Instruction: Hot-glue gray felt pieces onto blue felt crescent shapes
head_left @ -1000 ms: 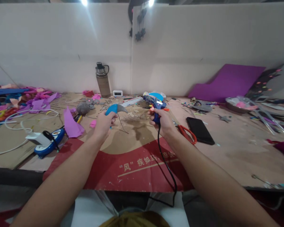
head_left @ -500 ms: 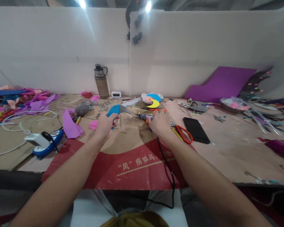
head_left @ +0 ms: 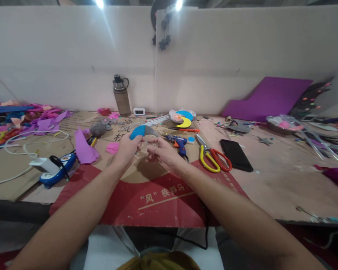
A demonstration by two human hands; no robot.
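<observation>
My left hand [head_left: 126, 149] pinches a blue and grey crescent-shaped felt piece [head_left: 138, 131] by its lower edge, its grey tip pointing right. Close beside it, my right hand [head_left: 162, 152] has its thumb and fingers drawn together just under the grey tip. Whatever those fingers hold is too small to make out; it may be thin string. A blue hot glue gun [head_left: 181, 144] lies just past my right hand, its nozzle to the left. To the right of it are scissors [head_left: 211, 155] with one yellow and one red handle.
A black phone [head_left: 236, 155] lies right of the scissors. Behind are yellow and blue crescents [head_left: 185, 120], a water bottle [head_left: 121, 98] and a small clock [head_left: 139, 111]. Grey yarn [head_left: 98, 129], felt scraps [head_left: 46, 122] and a blue power strip [head_left: 59, 170] are on the left.
My right hand has let go of the glue gun and moved left to the crescent piece. The scissors and glue gun are now uncovered. My left hand still holds the crescent.
</observation>
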